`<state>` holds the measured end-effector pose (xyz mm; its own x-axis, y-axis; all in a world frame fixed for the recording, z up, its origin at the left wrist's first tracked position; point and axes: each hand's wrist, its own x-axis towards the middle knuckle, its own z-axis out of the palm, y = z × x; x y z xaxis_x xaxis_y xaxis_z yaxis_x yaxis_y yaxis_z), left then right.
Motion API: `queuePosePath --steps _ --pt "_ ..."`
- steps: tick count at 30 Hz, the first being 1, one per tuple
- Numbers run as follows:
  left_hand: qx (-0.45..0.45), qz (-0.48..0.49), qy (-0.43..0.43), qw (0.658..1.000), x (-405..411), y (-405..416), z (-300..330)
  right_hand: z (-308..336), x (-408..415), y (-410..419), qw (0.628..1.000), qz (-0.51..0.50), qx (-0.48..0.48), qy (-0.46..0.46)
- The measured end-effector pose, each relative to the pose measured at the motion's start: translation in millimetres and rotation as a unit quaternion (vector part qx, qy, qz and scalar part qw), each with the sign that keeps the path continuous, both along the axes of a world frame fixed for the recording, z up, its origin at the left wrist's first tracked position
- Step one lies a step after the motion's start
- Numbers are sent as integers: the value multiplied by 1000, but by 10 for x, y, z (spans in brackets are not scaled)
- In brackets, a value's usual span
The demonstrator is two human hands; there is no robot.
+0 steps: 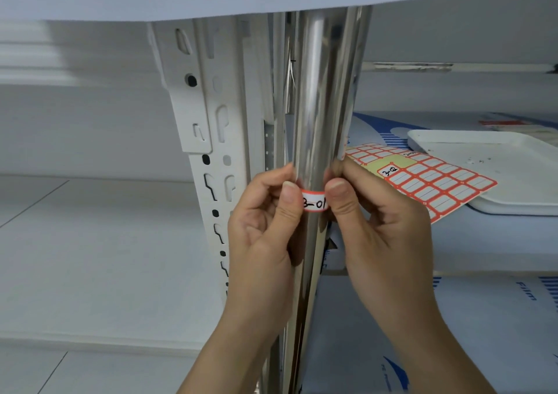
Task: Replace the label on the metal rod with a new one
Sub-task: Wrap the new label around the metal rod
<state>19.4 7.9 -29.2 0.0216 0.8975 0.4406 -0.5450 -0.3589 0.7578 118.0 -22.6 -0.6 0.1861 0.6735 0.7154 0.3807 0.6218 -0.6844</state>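
Both thumbs press ends of label (pixel 315 201), fingers curled behind metal rod (pixel 320 115). L hand (pixel 259 227) & R hand (pixel 383 227) grip rod at mid-height. Label sheet (pixel 428 179) lies on shelf (pixel 483 242) to R, beside white tray (pixel 498 176).

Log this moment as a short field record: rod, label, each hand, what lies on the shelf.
rod: shiny metal rod, upright, beside a white slotted post
label: red-edged label on the rod, handwritten
left hand: left hand, thumb pressing the label's left end
right hand: right hand, thumb pressing the label's right end
shelf: label sheet, partly used, its edge on a white tray
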Motion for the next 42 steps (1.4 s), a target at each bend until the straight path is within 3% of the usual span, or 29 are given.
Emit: queuePosePath --steps 4,7,13,23,31,36,42 --pt "-23 -27 -21 999 3 -3 -8 -9 49 -24 998 54 -24 18" --pt "8 2 -6 1000 27 1 -13 2 46 -39 995 87 -23 50" --pt "38 60 46 996 31 9 1 14 -13 -2 999 39 2 31" --pt "5 36 23 999 25 13 -4 13 0 -57 996 68 -48 32" --pt "-26 21 13 999 15 12 -22 -53 -159 24 998 -58 2 -12" --pt "-4 22 20 1000 24 26 -43 20 -24 -12 999 31 -23 13" --pt "22 49 40 998 27 29 -37 12 56 -11 997 59 -47 1"
